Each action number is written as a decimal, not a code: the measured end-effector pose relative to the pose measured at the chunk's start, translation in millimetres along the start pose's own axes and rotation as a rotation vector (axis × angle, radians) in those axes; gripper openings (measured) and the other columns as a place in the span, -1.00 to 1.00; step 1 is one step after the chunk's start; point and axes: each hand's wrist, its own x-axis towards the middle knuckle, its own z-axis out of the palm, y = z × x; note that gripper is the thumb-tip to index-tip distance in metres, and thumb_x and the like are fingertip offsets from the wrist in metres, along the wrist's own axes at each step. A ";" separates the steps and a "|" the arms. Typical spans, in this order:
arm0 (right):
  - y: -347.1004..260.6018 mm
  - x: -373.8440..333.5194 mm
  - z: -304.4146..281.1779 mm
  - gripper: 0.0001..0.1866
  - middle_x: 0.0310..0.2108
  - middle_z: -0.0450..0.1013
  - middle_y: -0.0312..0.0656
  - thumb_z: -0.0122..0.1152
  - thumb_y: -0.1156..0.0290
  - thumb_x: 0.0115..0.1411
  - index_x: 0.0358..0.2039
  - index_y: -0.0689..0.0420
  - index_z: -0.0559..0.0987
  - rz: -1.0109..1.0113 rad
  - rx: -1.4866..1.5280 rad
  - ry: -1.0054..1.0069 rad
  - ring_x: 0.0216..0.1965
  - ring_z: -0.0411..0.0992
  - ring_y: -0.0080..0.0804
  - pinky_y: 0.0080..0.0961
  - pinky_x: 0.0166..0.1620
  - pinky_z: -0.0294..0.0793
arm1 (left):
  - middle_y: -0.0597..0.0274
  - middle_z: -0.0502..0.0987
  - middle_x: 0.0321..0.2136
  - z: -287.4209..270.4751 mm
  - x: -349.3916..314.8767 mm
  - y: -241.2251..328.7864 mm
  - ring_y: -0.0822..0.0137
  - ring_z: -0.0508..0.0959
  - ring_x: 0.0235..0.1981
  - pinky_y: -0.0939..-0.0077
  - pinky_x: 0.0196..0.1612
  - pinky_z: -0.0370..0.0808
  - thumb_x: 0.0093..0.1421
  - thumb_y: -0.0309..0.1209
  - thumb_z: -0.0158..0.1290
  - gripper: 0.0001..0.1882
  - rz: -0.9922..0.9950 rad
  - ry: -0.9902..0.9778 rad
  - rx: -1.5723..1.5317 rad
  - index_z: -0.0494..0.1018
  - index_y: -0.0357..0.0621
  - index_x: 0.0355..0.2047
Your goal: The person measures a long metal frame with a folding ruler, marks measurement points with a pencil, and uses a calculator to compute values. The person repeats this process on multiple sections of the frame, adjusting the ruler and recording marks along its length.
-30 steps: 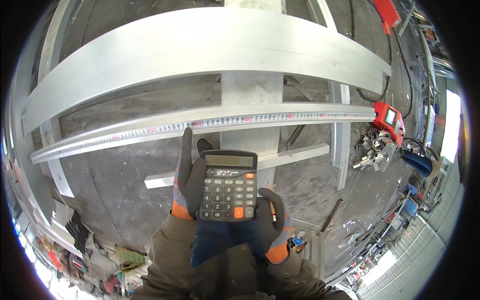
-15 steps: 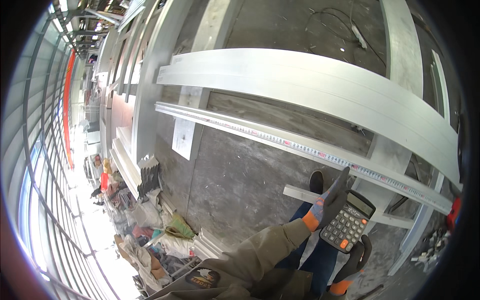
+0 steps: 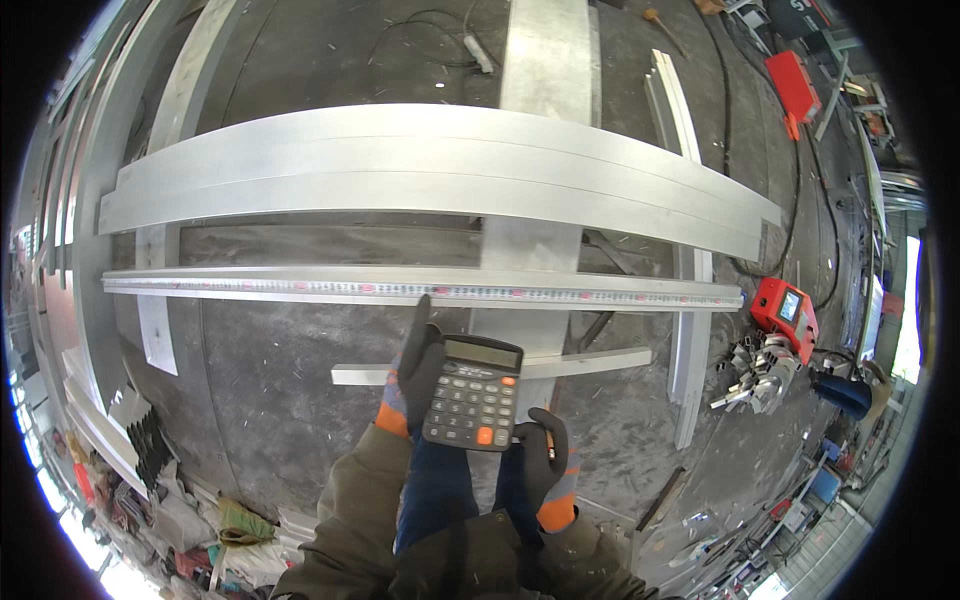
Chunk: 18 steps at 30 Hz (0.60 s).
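My left hand (image 3: 420, 365), in a dark glove with an orange cuff, grips the left side of a black desktop calculator (image 3: 470, 395). One finger of it stretches up to the lower edge of a long metal profile (image 3: 250, 290). Along this profile lies an extended measuring tape (image 3: 540, 294), running to a red tape measure case (image 3: 785, 312) with a small screen at the right. Beside the calculator's lower right corner is my right hand (image 3: 545, 460), gloved alike, its fingers curled round a thin pencil-like stick (image 3: 551, 445), only partly visible.
Wide silvery metal bars (image 3: 430, 165) lie beyond the tape, across supporting beams (image 3: 545, 70). A short bar (image 3: 600, 363) is behind the calculator. Metal offcuts (image 3: 765, 372) are heaped by the red case. Cables and another red box (image 3: 793, 88) sit at the far right.
The view has swung right and levelled, bringing the whole red tape measure case into sight. My left hand still holds the calculator; my right hand is now curled just off its lower right corner.
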 end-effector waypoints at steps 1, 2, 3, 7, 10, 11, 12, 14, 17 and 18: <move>2.8 -0.3 -2.5 -0.72 -0.22 0.59 -0.09 0.09 0.54 0.44 0.13 0.21 0.49 0.058 0.095 -0.001 -0.20 0.59 -0.34 -0.43 -0.18 0.55 | 0.14 0.59 0.03 1.9 0.4 2.9 0.48 0.54 -0.05 0.52 0.06 0.51 0.44 -0.53 -0.10 -0.28 -0.048 0.012 -0.011 -0.02 -0.14 0.57; 2.8 -3.3 -7.9 -0.73 -0.23 0.60 -0.10 0.09 0.54 0.44 0.12 0.21 0.49 0.164 0.228 -0.009 -0.20 0.59 -0.34 -0.43 -0.18 0.55 | 0.15 0.59 0.03 2.8 0.6 5.5 0.48 0.54 -0.06 0.53 0.06 0.52 0.44 -0.52 -0.10 -0.28 -0.062 0.030 -0.036 -0.01 -0.15 0.57; 3.2 -5.9 -13.2 -0.73 -0.23 0.61 -0.10 0.09 0.53 0.44 0.11 0.22 0.49 0.260 0.337 -0.025 -0.20 0.59 -0.34 -0.42 -0.18 0.55 | 0.16 0.59 0.02 5.3 1.5 6.8 0.48 0.55 -0.08 0.53 0.05 0.52 0.44 -0.52 -0.10 -0.28 -0.069 0.043 -0.057 -0.01 -0.16 0.57; 11.8 -2.2 -30.1 -0.73 -0.21 0.61 -0.10 0.09 0.53 0.43 0.12 0.20 0.47 0.258 0.419 0.021 -0.24 0.57 -0.38 -0.46 -0.20 0.54 | -0.10 0.37 0.33 8.3 5.4 12.1 0.47 0.55 -0.18 0.52 -0.08 0.56 0.40 -0.61 -0.11 -0.33 0.335 -0.017 0.482 0.08 -0.26 0.52; 16.4 -1.2 -44.0 -0.81 -0.13 0.58 -0.12 0.05 0.57 0.42 -0.01 0.23 0.55 0.298 0.383 0.003 -0.17 0.57 -0.32 -0.42 -0.10 0.55 | -0.15 0.19 0.47 11.9 3.5 16.1 0.52 0.53 -0.26 0.55 -0.16 0.56 0.39 -0.62 -0.15 -0.35 0.130 0.036 0.263 0.11 -0.32 0.49; 17.9 -0.1 -46.8 -0.82 -0.08 0.57 -0.13 0.02 0.58 0.41 -0.08 0.25 0.58 0.307 0.364 -0.019 -0.13 0.58 -0.29 -0.41 -0.05 0.55 | -0.10 0.30 0.40 12.6 2.8 17.6 0.52 0.52 -0.30 0.55 -0.19 0.56 0.40 -0.60 -0.18 -0.34 -0.016 0.058 0.112 0.06 -0.30 0.51; 18.9 -0.1 -50.1 -0.82 -0.09 0.57 -0.13 0.03 0.58 0.41 -0.07 0.24 0.58 0.338 0.405 -0.020 -0.13 0.58 -0.29 -0.41 -0.05 0.55 | -0.05 0.41 0.32 14.1 1.3 19.1 0.53 0.52 -0.33 0.56 -0.22 0.56 0.42 -0.58 -0.21 -0.33 -0.074 0.087 0.112 0.01 -0.28 0.53; 20.8 -1.0 -56.7 -0.81 -0.11 0.58 -0.12 0.04 0.57 0.41 -0.05 0.24 0.58 0.405 0.480 -0.015 -0.14 0.58 -0.28 -0.41 -0.05 0.55 | 0.05 0.55 0.14 17.4 0.0 20.8 0.53 0.52 -0.33 0.57 -0.22 0.56 0.43 -0.56 -0.22 -0.30 -0.122 0.090 -0.037 -0.06 -0.24 0.56; 22.9 -1.4 -60.2 -0.79 -0.14 0.58 -0.11 0.04 0.56 0.42 -0.02 0.25 0.57 0.401 0.555 0.042 -0.14 0.58 -0.29 -0.43 -0.06 0.55 | 0.21 0.64 -0.16 21.4 1.1 19.8 0.52 0.53 -0.31 0.59 -0.20 0.55 0.43 -0.53 -0.19 -0.25 -0.156 0.088 -0.113 -0.13 -0.12 0.59; 23.8 -2.4 -61.2 -0.79 -0.14 0.58 -0.11 0.04 0.55 0.43 -0.01 0.24 0.57 0.403 0.536 0.049 -0.14 0.58 -0.30 -0.43 -0.06 0.55 | 0.21 0.62 -0.14 22.3 1.8 18.7 0.51 0.52 -0.28 0.59 -0.17 0.53 0.42 -0.52 -0.16 -0.25 -0.185 0.100 -0.186 -0.10 -0.10 0.59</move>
